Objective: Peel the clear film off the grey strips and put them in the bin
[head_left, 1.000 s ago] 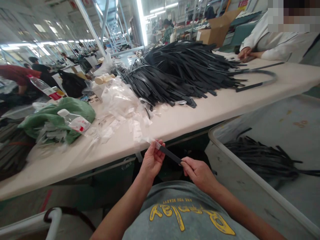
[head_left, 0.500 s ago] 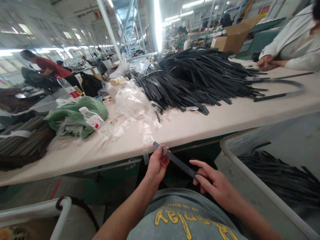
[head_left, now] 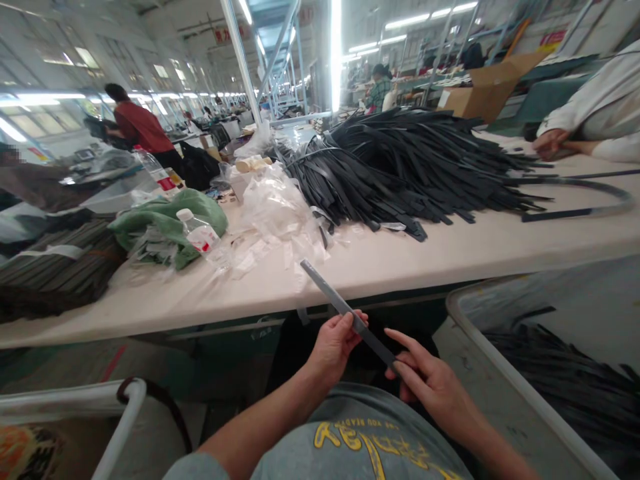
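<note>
A narrow dark grey strip (head_left: 326, 288) slants between my hands over the table's front edge, its far end pointing up and left. My left hand (head_left: 336, 343) pinches it around its middle, thumb on top. The near end sits between thumb and fingers of my right hand (head_left: 420, 373), whose index finger stretches out above it. Beyond, a large bundle of black strips (head_left: 400, 167) lies on the pale tabletop (head_left: 260, 283). Crumpled clear plastic (head_left: 275, 203) is heaped left of that bundle.
A green cloth (head_left: 165, 213) and a plastic bottle (head_left: 203, 233) lie to the left, beside tied brown-grey strips (head_left: 65, 267). To my right stands a white bin (head_left: 505, 373) holding black strips. Another white bin (head_left: 65, 397) is at lower left. A person's hands (head_left: 553, 143) rest at the table's far right.
My left hand has slid along the strip toward my right hand, so more of the strip sticks out past it. The view has turned slightly left.
</note>
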The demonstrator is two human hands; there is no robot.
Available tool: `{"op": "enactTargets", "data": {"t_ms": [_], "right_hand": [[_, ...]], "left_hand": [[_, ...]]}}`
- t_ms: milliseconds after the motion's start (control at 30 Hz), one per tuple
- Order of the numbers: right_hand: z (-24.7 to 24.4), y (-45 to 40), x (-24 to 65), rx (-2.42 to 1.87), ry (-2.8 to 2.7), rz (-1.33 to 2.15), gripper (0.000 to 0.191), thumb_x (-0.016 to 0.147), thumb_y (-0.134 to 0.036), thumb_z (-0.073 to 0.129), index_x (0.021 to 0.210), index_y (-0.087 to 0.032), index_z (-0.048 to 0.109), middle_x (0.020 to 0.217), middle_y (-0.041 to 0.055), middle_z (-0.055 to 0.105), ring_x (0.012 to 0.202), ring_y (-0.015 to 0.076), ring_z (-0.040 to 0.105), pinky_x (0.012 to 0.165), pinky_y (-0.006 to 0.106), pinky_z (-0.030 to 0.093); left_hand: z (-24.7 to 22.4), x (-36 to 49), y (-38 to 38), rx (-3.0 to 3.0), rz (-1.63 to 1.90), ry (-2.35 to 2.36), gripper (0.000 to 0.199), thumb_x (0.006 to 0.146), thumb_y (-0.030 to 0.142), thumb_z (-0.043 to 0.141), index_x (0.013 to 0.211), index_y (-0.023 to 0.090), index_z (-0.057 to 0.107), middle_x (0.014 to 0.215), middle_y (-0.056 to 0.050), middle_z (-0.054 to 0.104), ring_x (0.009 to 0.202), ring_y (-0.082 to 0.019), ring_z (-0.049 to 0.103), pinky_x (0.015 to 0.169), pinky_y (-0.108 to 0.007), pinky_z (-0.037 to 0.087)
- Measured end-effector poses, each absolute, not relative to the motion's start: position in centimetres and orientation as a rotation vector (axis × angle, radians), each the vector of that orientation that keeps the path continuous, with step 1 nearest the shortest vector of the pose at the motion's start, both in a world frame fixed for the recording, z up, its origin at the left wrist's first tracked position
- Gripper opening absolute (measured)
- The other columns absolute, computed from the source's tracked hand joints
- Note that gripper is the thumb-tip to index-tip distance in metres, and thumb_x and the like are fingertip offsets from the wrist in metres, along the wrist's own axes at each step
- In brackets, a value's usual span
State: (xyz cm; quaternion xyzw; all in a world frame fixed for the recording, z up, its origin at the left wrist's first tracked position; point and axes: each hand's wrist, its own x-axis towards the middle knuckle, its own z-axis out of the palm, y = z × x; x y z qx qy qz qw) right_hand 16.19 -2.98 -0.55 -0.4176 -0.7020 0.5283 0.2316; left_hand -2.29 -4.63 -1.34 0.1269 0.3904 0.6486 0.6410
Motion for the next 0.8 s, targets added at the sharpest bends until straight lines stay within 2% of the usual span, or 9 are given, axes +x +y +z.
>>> {"op": "enactTargets", "data": {"t_ms": [133,233,367,533,700,800], "right_hand": [[-1.0,-2.1,14.0,-1.075,-1.864,1.424,0.052,0.094,-0.039,0.046,0.141,-0.019,0.037,0.080,0.0001,0.066,0.054,0.0133,0.061,0.057,0.028,0.054],[-1.6,-2.6,14.6,-1.044,-1.907,1.511,0.058,0.094,-0.040,0.046,0.146,-0.020,0.029,0.088,0.0023,0.068,0.061,0.0146,0.065,0.062,0.030,0.056],[-2.5,-3.7,16.0,-1.096,-1.970,1.505,0.057,0.097,-0.044,0.038,0.148,-0.022,0.026,0.084,0.0018,0.067,0.059,0.0155,0.063,0.059,0.030,0.056],[-2.0,-3.7,16.2,-1.151,-1.946,1.386,0.060,0.094,-0.046,0.042,0.147,-0.022,0.029,0.076,0.0011,0.066,0.060,0.0178,0.064,0.062,0.032,0.056],[-3.4,-6.2,18.9,-1.286,-1.807,1.379,0.055,0.093,-0.050,0.044,0.142,-0.026,0.036,0.078,0.0008,0.069,0.056,0.0163,0.063,0.062,0.028,0.055],[-3.8,-6.9,18.6,-1.322,-1.774,1.320,0.052,0.093,-0.050,0.044,0.139,-0.026,0.042,0.073,-0.0004,0.067,0.051,0.0154,0.060,0.058,0.027,0.052]], "left_hand": [[-1.2,-2.1,-4.7,0.361,1.424,0.857,0.035,0.073,0.040,0.078,0.090,0.010,0.075,0.091,-0.012,0.072,0.077,-0.017,0.064,0.077,-0.030,0.049],[-1.1,-3.2,-4.4,0.368,1.518,0.911,0.033,0.073,0.040,0.078,0.090,0.011,0.076,0.095,-0.012,0.073,0.085,-0.018,0.064,0.083,-0.031,0.049],[-1.3,-3.4,-4.9,0.413,1.496,0.956,0.036,0.071,0.042,0.079,0.090,0.011,0.076,0.095,-0.013,0.073,0.091,-0.021,0.064,0.088,-0.034,0.047],[-1.2,-0.9,-6.3,0.565,1.239,0.924,0.038,0.073,0.044,0.076,0.092,0.010,0.077,0.075,-0.007,0.069,0.067,-0.016,0.059,0.076,-0.031,0.046],[-1.9,-1.0,-6.3,0.562,1.346,1.031,0.036,0.074,0.043,0.074,0.092,0.012,0.077,0.091,-0.011,0.072,0.086,-0.022,0.061,0.085,-0.033,0.045],[-2.5,-0.9,-6.6,0.560,1.271,1.003,0.034,0.076,0.041,0.072,0.093,0.012,0.077,0.089,-0.011,0.072,0.082,-0.020,0.061,0.082,-0.032,0.045]]}}
